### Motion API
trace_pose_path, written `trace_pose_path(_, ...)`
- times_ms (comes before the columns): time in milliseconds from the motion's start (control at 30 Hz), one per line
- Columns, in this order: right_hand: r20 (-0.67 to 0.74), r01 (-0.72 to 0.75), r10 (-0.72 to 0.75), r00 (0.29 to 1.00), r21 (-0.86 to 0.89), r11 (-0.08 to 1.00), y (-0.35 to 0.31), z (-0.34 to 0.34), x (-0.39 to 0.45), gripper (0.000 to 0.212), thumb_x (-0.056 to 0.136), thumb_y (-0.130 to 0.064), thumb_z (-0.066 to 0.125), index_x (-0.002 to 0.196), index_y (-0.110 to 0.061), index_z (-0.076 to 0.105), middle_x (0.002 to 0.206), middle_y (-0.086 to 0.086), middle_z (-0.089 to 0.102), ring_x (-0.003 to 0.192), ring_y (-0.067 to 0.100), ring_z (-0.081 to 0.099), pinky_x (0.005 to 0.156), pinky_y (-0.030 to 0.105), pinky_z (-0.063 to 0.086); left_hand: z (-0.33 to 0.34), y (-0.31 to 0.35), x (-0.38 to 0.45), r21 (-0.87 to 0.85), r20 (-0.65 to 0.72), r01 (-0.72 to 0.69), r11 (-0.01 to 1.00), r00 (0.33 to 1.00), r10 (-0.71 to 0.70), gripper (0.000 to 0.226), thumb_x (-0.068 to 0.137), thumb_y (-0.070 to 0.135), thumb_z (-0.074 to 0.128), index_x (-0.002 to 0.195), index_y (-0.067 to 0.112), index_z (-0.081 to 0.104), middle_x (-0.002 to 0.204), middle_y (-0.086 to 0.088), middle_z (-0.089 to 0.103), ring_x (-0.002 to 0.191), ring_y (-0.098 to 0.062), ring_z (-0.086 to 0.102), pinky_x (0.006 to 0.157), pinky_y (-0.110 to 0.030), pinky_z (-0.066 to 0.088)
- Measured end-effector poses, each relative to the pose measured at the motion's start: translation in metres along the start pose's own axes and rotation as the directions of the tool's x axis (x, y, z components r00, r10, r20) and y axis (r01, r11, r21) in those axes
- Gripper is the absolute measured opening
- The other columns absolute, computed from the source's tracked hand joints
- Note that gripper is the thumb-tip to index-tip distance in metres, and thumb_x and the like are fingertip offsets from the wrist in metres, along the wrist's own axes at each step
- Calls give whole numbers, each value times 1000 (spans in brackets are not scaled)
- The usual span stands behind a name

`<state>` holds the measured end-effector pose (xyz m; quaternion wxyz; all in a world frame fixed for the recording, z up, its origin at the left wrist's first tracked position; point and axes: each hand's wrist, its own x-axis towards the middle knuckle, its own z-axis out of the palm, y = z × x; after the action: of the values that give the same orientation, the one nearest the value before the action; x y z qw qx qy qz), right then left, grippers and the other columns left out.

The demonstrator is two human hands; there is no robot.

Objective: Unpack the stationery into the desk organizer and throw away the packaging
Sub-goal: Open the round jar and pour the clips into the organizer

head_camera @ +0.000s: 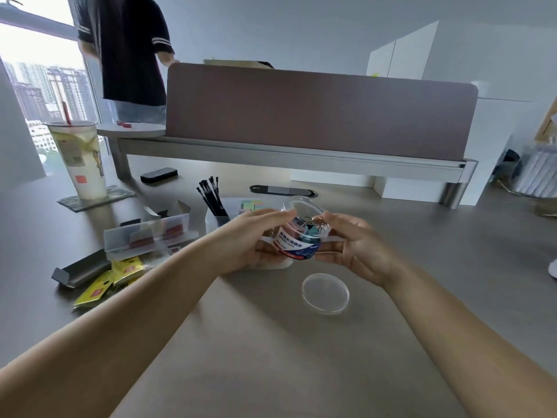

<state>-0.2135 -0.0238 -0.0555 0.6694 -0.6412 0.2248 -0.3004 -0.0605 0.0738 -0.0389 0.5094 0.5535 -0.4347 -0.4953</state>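
A clear round tub of coloured binder clips (297, 241) with a red, white and blue label is held above the desk, its mouth tilted away from me. My left hand (250, 236) grips its left side. My right hand (352, 245) holds its right side, fingers at the rim near the clips. The tub's clear round lid (325, 292) lies flat on the desk just below. Behind my hands stands the translucent desk organizer (218, 220) with several black pens (211, 196) upright in it.
Opened clear packaging and boxes (150, 233), yellow packets (105, 282) and a dark tray (80, 271) lie at the left. A drink cup (80, 158) stands on a coaster at the far left. A partition (316, 113) closes the back; a person stands behind it.
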Motion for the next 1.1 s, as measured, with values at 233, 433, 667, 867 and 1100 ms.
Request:
trace_pose_path(233,-104,79,-96,990,-155,985,-20,0,48,16,90,-30,46,81,-18,53,84,3,61,72,18,58,69,27,50,-17,36,38,79,-155,-84,993,983,96,18,87,17,53,102,8,50,88,-9,57,75,-18,60,69,-25,55)
trace_pose_path(433,-115,77,-108,987,-247,966,-19,-1,102,20,91,-37,43,84,-23,56,90,-4,60,90,16,54,78,28,41,-48,49,77,106,-271,-78,991,957,105,27,86,16,53,112,10,49,95,-10,58,78,-18,61,78,-30,53)
trace_pose_path(667,-145,-31,-8,989,-264,964,3,12,131,44,94,-42,28,116,-12,51,113,6,55,100,21,52,85,33,41,-68,37,98,190,-326,-82,978,935,142,44,80,9,62,121,13,47,119,-17,57,99,-29,63,82,-33,55)
trace_pose_path(867,-105,-38,28,994,-92,995,7,18,143,36,96,-36,28,102,-16,57,88,-2,63,80,12,58,73,26,45,-74,37,104,294,-263,-120,948,944,201,54,78,2,63,127,12,43,113,-18,58,93,-27,61,84,-38,52)
trace_pose_path(1100,-116,-62,57,992,-41,997,5,13,147,32,96,-33,30,98,-15,57,86,0,63,79,13,59,76,25,47,-68,43,111,313,-258,-87,946,951,173,54,79,-1,61,127,13,41,112,-12,51,97,-25,57,77,-33,53)
